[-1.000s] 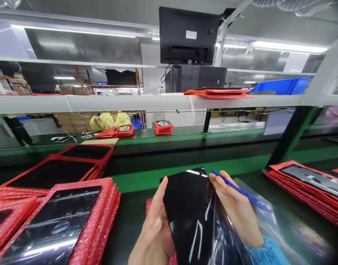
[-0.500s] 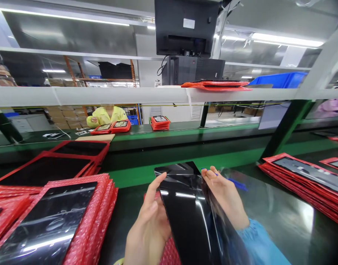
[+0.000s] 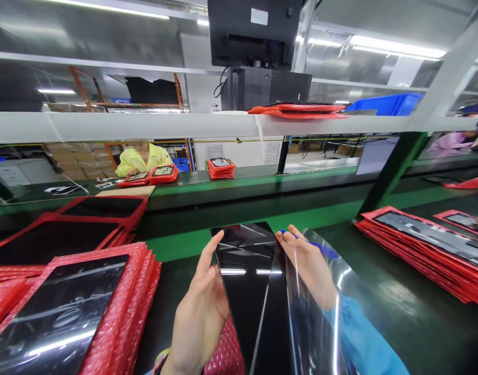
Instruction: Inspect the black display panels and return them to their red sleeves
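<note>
A glossy black tablet screen [image 3: 248, 291] is held up in front of me, reflecting the ceiling lights. My left hand [image 3: 201, 302] grips its left edge, the thumb near the top left corner. At the upper right edge, my right hand [image 3: 309, 260] has its fingers pinched on a clear protective film [image 3: 315, 333] with a blue tab [image 3: 323, 250]. The film curls away from the screen's right side and hangs in front of the right wrist. Below the screen lies a piece of red bubble wrap [image 3: 226, 349].
Red bubble pouches with black screens [image 3: 62, 312] are stacked at the left. Another pouch stack [image 3: 426, 250] stands at the right, topped by a grey part. Across the green-edged bench sits a co-worker in yellow [image 3: 143, 156]. A monitor [image 3: 254, 31] stands overhead.
The clear film now bows farther out to the right, over the right wrist. The screen faces me more squarely. My view has shifted slightly to the right and down.
</note>
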The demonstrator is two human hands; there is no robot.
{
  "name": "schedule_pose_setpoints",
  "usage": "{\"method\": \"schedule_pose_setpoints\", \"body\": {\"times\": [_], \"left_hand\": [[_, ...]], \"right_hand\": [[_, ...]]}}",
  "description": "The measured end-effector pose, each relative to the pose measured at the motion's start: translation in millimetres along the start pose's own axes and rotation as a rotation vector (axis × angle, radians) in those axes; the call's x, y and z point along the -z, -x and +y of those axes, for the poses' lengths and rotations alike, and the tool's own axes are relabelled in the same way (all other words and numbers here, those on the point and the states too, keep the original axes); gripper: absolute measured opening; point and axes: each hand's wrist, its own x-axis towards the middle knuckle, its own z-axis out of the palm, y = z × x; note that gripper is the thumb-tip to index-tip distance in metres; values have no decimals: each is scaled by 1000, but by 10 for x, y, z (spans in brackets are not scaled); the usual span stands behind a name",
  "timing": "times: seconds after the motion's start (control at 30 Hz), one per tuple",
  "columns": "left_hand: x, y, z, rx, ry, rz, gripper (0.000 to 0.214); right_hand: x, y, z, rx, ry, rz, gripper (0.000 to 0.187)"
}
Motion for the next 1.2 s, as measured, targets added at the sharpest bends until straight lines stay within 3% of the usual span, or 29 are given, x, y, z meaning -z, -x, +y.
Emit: {"method": "schedule_pose_setpoints", "body": {"times": [0.17,0.37,0.43,0.53,0.67,0.8,0.87,0.97,1.07,1.2], "left_hand": [[2,-16,-11,-10,-17,23,50],[-13,-27,-23,-17,-65,56,46],[15,-52,-43,-53,-174,97,52],[123,-114,-102,-110,-479,156,77],[436,-217,-239,-110,-628,251,85],[937,-311,-402,-73,-614,415,77],[1207,-335,-483,-47,-599,436,70],[1537,-330,-590,-9,-592,471,53],[1722,-298,-659,-1,-621,482,36],[1806,-281,-723,-45,-713,493,37]], "right_hand": [[22,22,23,66,67,-21,44],[61,65,57,161,203,-162,46],[62,86,72,210,240,-207,49],[85,123,137,279,284,-239,48],[257,96,257,323,354,-204,37],[629,-104,290,374,457,-85,35],[820,-196,305,343,519,-67,36],[997,-233,392,238,594,-137,32],[1033,-191,517,141,627,-240,31],[1021,-163,596,67,621,-297,36]]}}
